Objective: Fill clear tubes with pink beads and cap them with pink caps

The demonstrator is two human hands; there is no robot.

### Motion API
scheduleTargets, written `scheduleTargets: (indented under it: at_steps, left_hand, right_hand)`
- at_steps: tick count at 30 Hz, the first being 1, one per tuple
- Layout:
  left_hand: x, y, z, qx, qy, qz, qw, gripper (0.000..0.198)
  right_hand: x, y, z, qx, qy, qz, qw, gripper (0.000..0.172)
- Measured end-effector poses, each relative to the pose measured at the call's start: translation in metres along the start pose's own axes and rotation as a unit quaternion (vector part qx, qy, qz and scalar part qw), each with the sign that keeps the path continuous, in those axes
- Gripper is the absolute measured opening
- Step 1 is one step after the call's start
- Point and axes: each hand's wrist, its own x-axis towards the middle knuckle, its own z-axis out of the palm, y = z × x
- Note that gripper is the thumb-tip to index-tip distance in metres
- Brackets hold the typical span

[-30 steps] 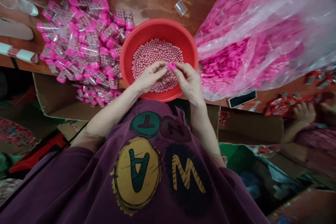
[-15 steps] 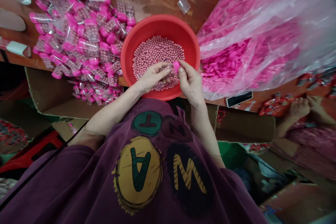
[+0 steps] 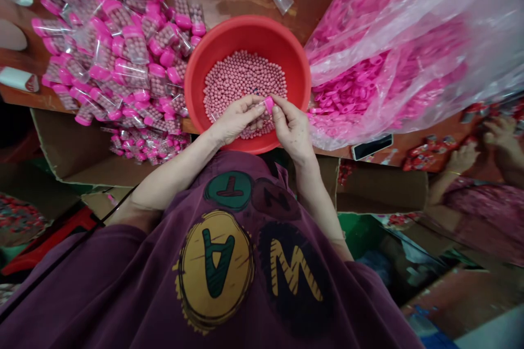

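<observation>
Over a red basin [image 3: 245, 30] of pink beads [image 3: 241, 73], my left hand [image 3: 237, 119] grips a small clear bottle, mostly hidden by the fingers. A pink cap [image 3: 268, 104] sits at the bottle's right end, and my right hand [image 3: 292, 126] pinches it between thumb and fingers. Whether the cap is fully seated I cannot tell. To the left lies a heap of clear bottles [image 3: 135, 43] with pink caps, filled with beads. On the right, a clear plastic bag [image 3: 393, 65] holds many loose pink caps [image 3: 352, 87].
Clear empty tubes [image 3: 282, 0] lie at the back of the table. A phone [image 3: 371, 147] rests at the front edge. Cardboard boxes [image 3: 73, 147] stand below the edge. At right, a co-worker's hands [image 3: 462, 158] are near red pieces [image 3: 428, 152].
My right hand has shifted slightly left and down with the cap, closer to my left hand. The view has moved a little. The co-worker's hands have moved apart.
</observation>
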Motion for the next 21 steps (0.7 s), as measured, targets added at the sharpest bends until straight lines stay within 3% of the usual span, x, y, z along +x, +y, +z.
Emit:
scheduleTargets:
  at_steps: [7, 14, 21]
  left_hand:
    - [-0.003, 0.003, -0.001, 0.038, -0.018, 0.023, 0.999, 0.026]
    - [-0.014, 0.019, 0.012, 0.082, -0.009, 0.036, 0.996, 0.02]
    - [-0.017, 0.021, 0.015, 0.052, 0.011, 0.058, 0.997, 0.019]
  right_hand:
    - [0.0, -0.007, -0.006, -0.037, -0.028, -0.037, 0.998, 0.057]
    - [-0.007, -0.012, -0.014, -0.137, -0.061, -0.058, 0.987, 0.056]
    - [-0.009, -0.02, -0.018, -0.067, -0.033, -0.053, 0.996, 0.052]
